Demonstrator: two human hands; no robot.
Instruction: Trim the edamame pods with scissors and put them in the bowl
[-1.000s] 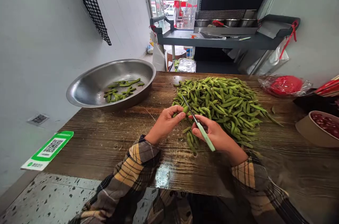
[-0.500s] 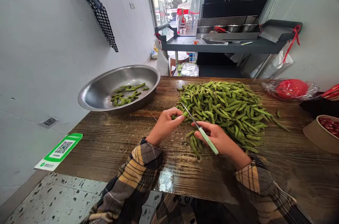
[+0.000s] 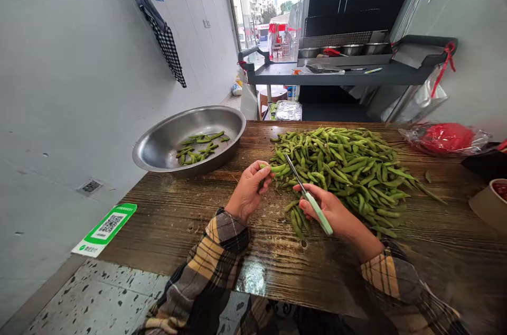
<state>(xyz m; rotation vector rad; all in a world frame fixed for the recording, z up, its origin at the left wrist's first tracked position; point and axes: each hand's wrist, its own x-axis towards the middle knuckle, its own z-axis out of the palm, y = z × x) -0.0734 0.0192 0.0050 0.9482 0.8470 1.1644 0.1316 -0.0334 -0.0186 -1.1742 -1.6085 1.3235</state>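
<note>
Between the thumb and fingers of my left hand (image 3: 250, 188) is a green edamame pod (image 3: 273, 168), pointing right. My right hand (image 3: 330, 207) grips scissors (image 3: 311, 198) with pale green handles. Their blades, slightly apart, reach up and left to just beyond the pod's right end. Behind both hands spreads a large heap of edamame pods (image 3: 348, 166). A few loose pods (image 3: 297, 219) lie by the fingers of my right hand. At the far left, a wide steel basin (image 3: 158, 152) holds a small number of pods.
The wooden table (image 3: 178, 224) carries a green QR-code card (image 3: 105, 229) at its left corner. To the right are a red plastic-wrapped bundle (image 3: 446, 137) and a paper bowl (image 3: 489, 205). A grey cart (image 3: 336, 77) stands beyond the table, near the glass door.
The view has shifted slightly, so the scene sits lower and further right. My left hand has turned, and more of its pod shows. The scissor blades now sit right of the pod's tip.
</note>
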